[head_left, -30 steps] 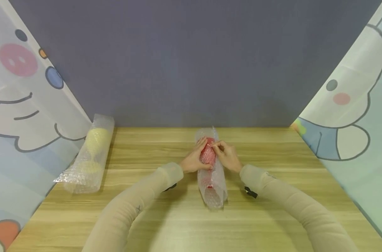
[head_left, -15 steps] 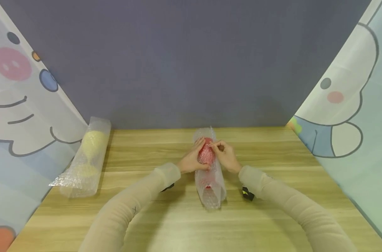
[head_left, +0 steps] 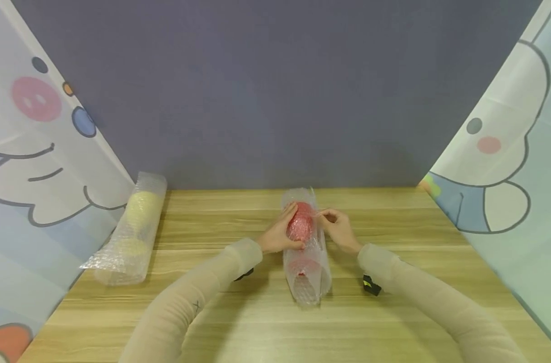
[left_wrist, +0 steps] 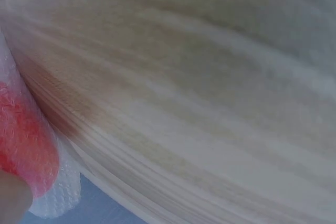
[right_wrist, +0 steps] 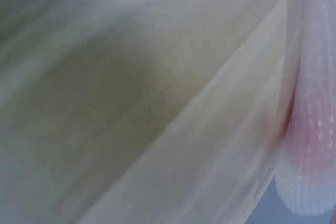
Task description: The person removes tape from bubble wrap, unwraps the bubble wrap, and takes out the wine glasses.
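A red goblet-shaped thing (head_left: 301, 228) lies in a roll of clear bubble wrap (head_left: 307, 287) at the middle of the table. My left hand (head_left: 277, 234) holds the roll from the left, fingers on its far part and thumb across the near part of the red bowl. At the roll's right edge, my right hand (head_left: 339, 229) pinches a thin clear strip (head_left: 315, 214) that looks like tape; its exact kind is hard to tell. Sleeve cloth fills most of both wrist views. The red thing (left_wrist: 23, 140) shows at the left wrist view's edge, wrapped in bubble wrap (right_wrist: 310, 182) in the right one.
A second bubble-wrap roll (head_left: 155, 229) with a yellow goblet-shaped thing (head_left: 141, 206) inside lies at the table's left side. The wooden table (head_left: 393, 222) meets a dark back wall (head_left: 275, 101). Cartoon-printed cloths (head_left: 484, 166) stand at both sides.
My right hand has drawn away from the red bowl to the right, with the thin clear strip between its fingertips. The left hand keeps its hold on the roll.
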### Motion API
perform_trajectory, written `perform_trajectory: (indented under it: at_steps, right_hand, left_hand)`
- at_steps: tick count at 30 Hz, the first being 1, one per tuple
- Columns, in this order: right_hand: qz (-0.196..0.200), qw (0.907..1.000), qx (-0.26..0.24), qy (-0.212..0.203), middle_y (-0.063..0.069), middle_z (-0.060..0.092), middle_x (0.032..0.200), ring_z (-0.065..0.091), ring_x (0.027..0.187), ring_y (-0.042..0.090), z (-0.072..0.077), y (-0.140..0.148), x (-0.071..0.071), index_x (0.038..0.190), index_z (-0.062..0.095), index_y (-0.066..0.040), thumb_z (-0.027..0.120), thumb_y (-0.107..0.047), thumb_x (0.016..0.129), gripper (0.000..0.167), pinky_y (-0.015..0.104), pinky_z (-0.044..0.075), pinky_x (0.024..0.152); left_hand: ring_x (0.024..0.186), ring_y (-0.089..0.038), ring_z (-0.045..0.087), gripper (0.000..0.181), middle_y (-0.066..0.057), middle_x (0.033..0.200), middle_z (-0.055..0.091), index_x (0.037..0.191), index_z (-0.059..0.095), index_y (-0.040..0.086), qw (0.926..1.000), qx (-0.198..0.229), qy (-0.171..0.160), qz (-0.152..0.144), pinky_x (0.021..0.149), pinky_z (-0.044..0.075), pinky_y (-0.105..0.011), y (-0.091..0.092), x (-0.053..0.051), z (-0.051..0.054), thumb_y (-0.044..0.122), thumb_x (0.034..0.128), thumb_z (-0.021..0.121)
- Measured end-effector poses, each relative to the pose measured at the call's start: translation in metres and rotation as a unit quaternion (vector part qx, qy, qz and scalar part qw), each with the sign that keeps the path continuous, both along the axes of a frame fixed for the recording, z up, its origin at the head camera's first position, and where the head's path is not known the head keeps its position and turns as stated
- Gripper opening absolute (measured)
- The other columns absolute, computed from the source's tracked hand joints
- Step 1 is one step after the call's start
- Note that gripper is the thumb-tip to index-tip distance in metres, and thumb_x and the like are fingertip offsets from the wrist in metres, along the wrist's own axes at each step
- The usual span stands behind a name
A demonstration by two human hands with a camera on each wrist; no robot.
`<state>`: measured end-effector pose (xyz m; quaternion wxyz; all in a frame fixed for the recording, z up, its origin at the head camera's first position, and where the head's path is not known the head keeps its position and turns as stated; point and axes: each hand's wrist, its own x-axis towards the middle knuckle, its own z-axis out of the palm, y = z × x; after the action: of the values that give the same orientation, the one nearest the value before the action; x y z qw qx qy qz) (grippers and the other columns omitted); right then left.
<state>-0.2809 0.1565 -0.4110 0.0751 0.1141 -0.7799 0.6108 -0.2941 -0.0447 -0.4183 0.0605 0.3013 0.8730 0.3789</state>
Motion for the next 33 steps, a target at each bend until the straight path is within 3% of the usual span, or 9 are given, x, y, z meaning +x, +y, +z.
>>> perform_trajectory:
  at_steps: [5,9,14,20,26,30,33]
  right_hand:
    - [-0.007,0.9997,0.018,-0.014,0.019,0.064,0.112,0.058,0.087,0.007,0.0,0.01,0.005,0.101,0.064,0.005,0.057,-0.014,0.09,0.023,0.015,0.05,0.075]
    - [-0.003,0.9977,0.06,-0.032,0.018,0.063,0.112,0.058,0.089,0.015,0.0,0.023,0.006,0.105,0.064,0.003,0.056,-0.018,0.091,0.026,0.021,0.049,0.077]
    - [-0.028,0.9923,0.114,-0.041,0.019,0.062,0.11,0.053,0.087,0.022,0.006,0.045,0.001,0.11,0.062,0.002,0.052,-0.026,0.094,0.034,0.027,0.047,0.073]
    - [-0.027,0.9889,0.137,-0.052,0.02,0.059,0.117,0.053,0.095,0.026,0.02,0.062,0.001,0.116,0.059,0.001,0.048,-0.023,0.096,0.033,0.022,0.044,0.071]
    - [-0.021,0.9913,0.127,-0.028,0.018,0.057,0.122,0.052,0.112,0.03,0.049,0.057,0.007,0.118,0.058,-0.002,0.048,-0.025,0.095,0.034,0.04,0.045,0.092]
    - [0.011,0.9906,0.133,-0.03,0.02,0.056,0.123,0.051,0.115,0.033,0.066,0.039,0.015,0.119,0.057,0.0,0.049,-0.022,0.095,0.033,0.047,0.041,0.1]
    - [0.067,0.9812,0.173,-0.053,0.025,0.052,0.126,0.05,0.117,0.037,0.065,0.025,0.017,0.123,0.051,0.006,0.05,-0.015,0.094,0.036,0.047,0.04,0.101]
  left_hand:
    - [0.142,-0.015,-0.004,0.112,-0.002,0.156,-0.002,0.148,0.004,0.013,0.9999,0.009,-0.013,0.006,0.115,0.014,-0.042,-0.001,0.003,-0.005,0.034,0.0687,0.08]
    - [0.142,-0.015,-0.003,0.114,-0.003,0.156,-0.001,0.148,0.005,0.012,0.9997,0.021,-0.011,0.004,0.116,0.014,-0.041,-0.002,0.002,-0.007,0.033,0.0671,0.081]
    - [0.142,-0.017,-0.003,0.112,-0.005,0.156,0.001,0.148,0.007,0.008,0.9998,0.014,0.014,-0.004,0.116,0.013,-0.042,-0.003,-0.007,0.001,0.03,0.0669,0.082]
    - [0.142,-0.017,-0.004,0.111,-0.005,0.156,0.001,0.148,0.008,0.008,0.9998,0.005,0.02,-0.003,0.116,0.012,-0.042,-0.004,-0.01,0.008,0.028,0.067,0.082]
    - [0.142,-0.017,-0.004,0.112,-0.004,0.156,0.0,0.148,0.007,0.008,0.9999,0.008,0.012,-0.008,0.116,0.011,-0.042,-0.003,-0.007,0.001,0.031,0.0668,0.082]
    - [0.142,-0.018,-0.004,0.113,-0.006,0.156,0.001,0.148,0.007,0.008,0.9999,0.002,0.014,-0.01,0.116,0.012,-0.042,-0.001,-0.006,-0.002,0.033,0.0669,0.081]
    - [0.142,-0.017,-0.003,0.113,-0.005,0.156,0.0,0.148,0.006,0.009,0.9999,0.003,0.011,-0.006,0.115,0.012,-0.042,-0.001,-0.006,-0.002,0.033,0.067,0.081]
